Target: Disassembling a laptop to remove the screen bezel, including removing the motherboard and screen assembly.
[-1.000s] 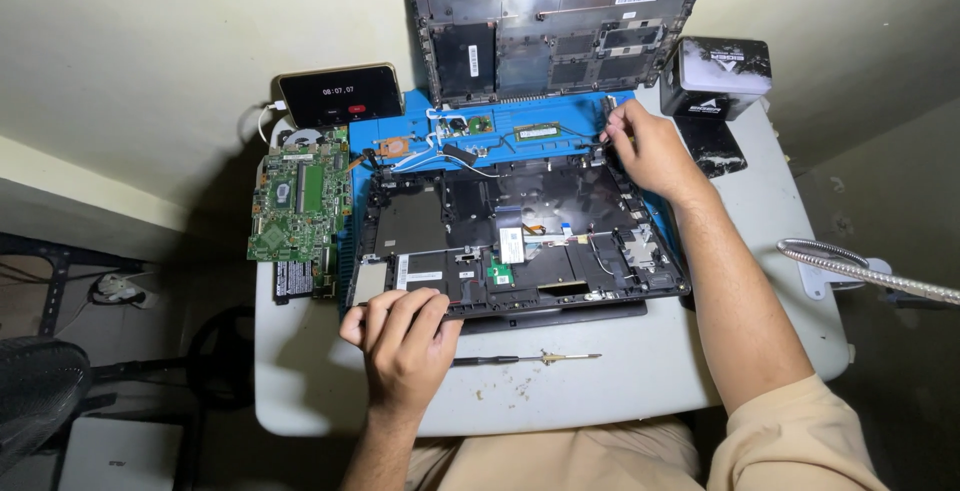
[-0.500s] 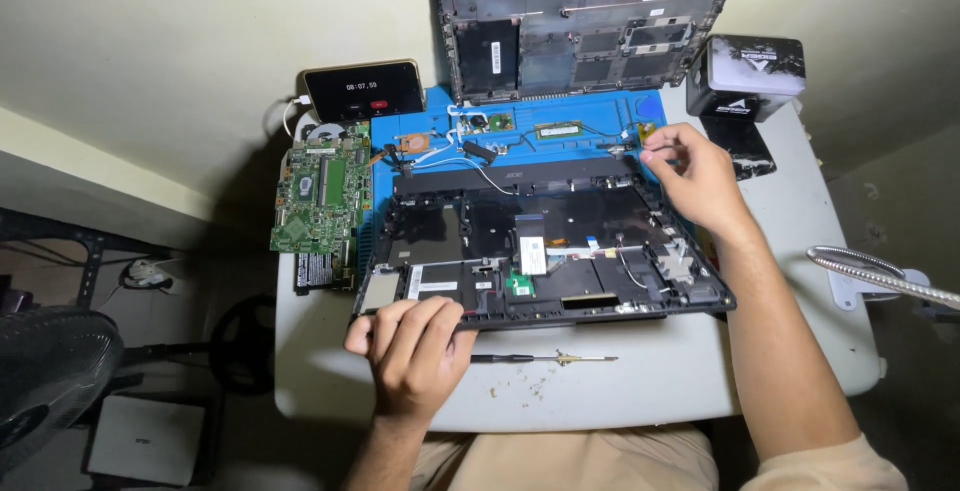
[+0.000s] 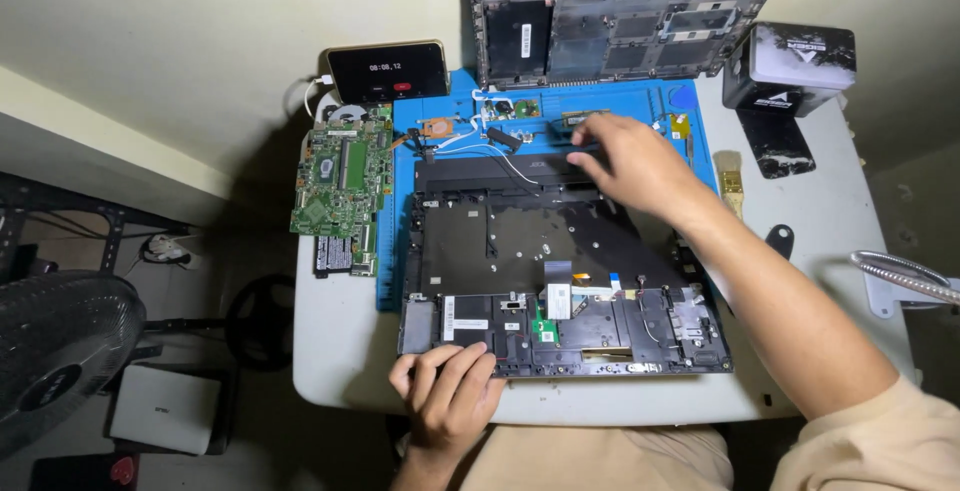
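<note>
- My right hand [image 3: 635, 163] has moved left along the far edge of the work since a moment ago; it was out at the right end of the blue mat [image 3: 400, 251] and now sits over the mat's middle, at the small dark strip part [image 3: 578, 121] lying there.
- I judge that the work has shifted from the right corner to the loose parts laid out on the mat.
- Its fingers are curled down and close together over the strip; I cannot tell whether they pinch it.
- My left hand [image 3: 450, 396] stays on the near edge of the opened laptop base [image 3: 560, 291], fingers spread flat, steadying it.
- The base lies on the tabletop [image 3: 340, 351], long axis left to right, hinge edge pointing away from me.
- The strip part also runs left to right, just beyond the base.
</note>
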